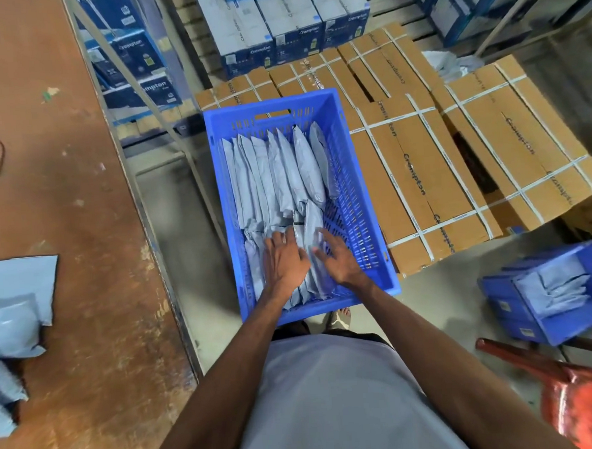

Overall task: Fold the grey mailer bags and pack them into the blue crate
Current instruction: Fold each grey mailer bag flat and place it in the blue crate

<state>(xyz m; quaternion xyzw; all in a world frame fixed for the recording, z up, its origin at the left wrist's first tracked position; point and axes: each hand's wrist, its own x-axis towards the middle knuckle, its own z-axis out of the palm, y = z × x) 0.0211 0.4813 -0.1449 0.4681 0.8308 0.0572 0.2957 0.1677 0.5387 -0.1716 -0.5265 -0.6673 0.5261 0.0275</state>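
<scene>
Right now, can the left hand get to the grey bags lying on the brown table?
Probably yes. The left hand is in the blue crate, pressing packed bags, but nothing stands between it and the grey bags on the brown table on that side.

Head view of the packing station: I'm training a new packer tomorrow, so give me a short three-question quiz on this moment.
1. True or false: both hands are inside the blue crate, on the near row of folded grey bags.
2. Multiple choice: the bare crate floor shows on which side of the packed bags? A) left B) right C) no side
3. Fill in: the bags not yet packed lie on the brown ____ at the left.

Key
1. True: the left hand and right hand rest with fairly straight fingers on the bags; neither has a grip on one.
2. B.
3. Table, where the loose bags lie.
</scene>
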